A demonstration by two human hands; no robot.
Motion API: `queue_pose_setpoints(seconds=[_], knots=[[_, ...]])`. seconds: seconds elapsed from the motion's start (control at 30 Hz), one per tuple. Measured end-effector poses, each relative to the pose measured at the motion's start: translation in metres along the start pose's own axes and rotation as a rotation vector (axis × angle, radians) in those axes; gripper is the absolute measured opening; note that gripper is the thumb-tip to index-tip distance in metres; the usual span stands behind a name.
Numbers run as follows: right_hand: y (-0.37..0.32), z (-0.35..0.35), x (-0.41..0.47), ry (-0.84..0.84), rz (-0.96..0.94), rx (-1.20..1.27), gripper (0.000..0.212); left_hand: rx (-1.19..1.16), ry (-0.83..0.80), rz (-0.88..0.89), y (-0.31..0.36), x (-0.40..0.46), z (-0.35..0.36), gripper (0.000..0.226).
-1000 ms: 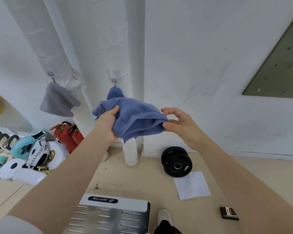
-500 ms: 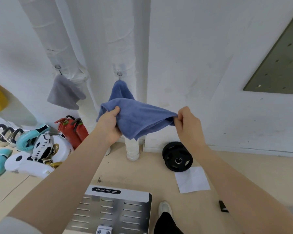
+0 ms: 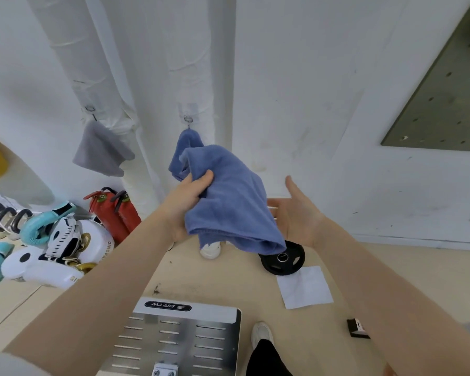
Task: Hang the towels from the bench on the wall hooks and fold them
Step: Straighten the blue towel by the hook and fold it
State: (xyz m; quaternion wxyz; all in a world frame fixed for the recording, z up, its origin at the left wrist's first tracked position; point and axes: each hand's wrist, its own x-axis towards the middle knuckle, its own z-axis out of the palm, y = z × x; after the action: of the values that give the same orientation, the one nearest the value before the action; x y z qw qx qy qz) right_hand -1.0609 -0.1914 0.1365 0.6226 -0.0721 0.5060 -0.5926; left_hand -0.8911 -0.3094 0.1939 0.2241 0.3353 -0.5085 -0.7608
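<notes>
Blue towel [image 3: 228,196] hangs from the wall hook [image 3: 188,119], bunched in the gripping left hand [image 3: 186,202]; its loose end droops just left of the open, empty right hand [image 3: 300,215].

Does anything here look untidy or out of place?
Yes. The blue towel hangs from its hook bunched, not folded, gripped by the left hand. The grey towel hangs askew.
</notes>
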Motion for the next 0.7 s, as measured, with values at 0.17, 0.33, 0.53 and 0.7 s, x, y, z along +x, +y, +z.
queue_pose_setpoints(seconds=[0.17,0.33,0.53,0.7], knots=[[-0.002,0.033,-0.002,-0.135,-0.128,0.061,0.054,-0.041,-0.117,-0.058,-0.009,0.002,-0.006,0.017],[-0.022,0.038,-0.016,-0.034,-0.353,-0.141,0.024,-0.064,-0.175,-0.032,-0.011,0.000,-0.019,0.024],[-0.036,0.033,-0.021,0.049,-0.356,-0.369,0.012,0.356,-0.107,0.110,-0.012,0.002,-0.021,0.037],[-0.036,0.037,-0.021,0.110,-0.614,-0.423,0.017,0.503,0.039,0.217,0.002,0.007,-0.021,0.024]])
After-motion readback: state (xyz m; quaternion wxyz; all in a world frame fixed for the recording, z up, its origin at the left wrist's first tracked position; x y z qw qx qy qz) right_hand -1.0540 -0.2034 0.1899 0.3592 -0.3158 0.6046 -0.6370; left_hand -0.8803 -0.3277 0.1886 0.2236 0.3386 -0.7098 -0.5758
